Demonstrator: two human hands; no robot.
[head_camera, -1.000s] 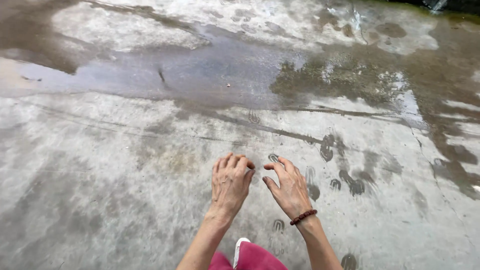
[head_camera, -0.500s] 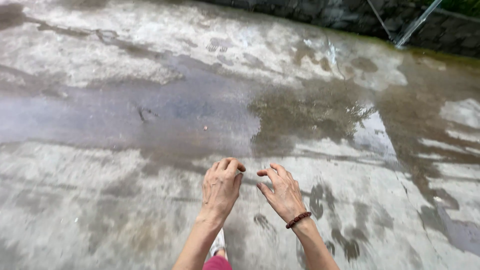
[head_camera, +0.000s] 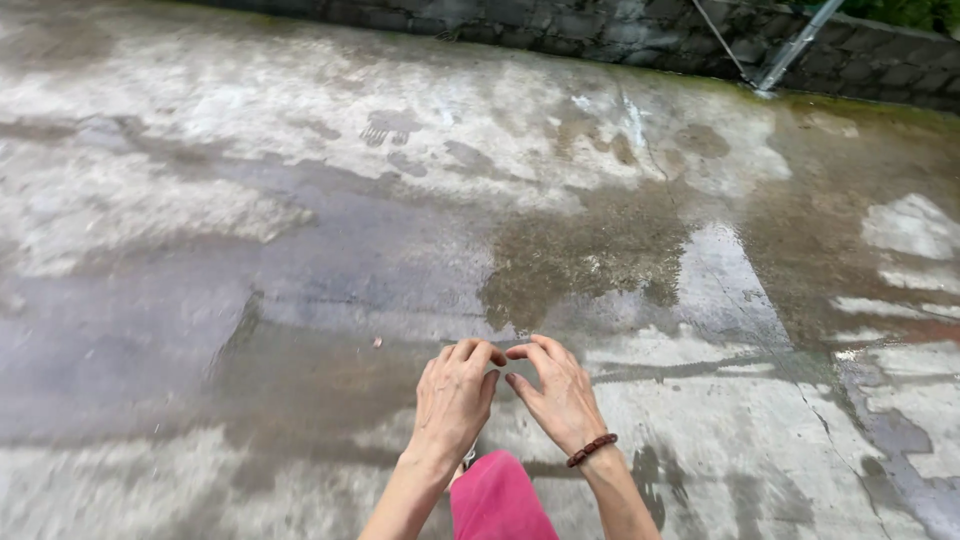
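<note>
- Two hands hovering side by side above wet concrete floor (head_camera: 300, 300): left hand (head_camera: 452, 400) and right hand (head_camera: 560, 395), fingertips nearly touching, fingers curled, holding nothing.
- Wearing dark beaded bracelet (head_camera: 592, 449) on right wrist.
- Showing pink trouser knee (head_camera: 495, 500) below.
- Reflecting in puddle (head_camera: 590, 250); bordering stone wall (head_camera: 600, 30) beyond.

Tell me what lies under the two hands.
Under the left hand and right hand lie wet concrete floor and a pink trouser leg; the foot is mostly covered.
</note>
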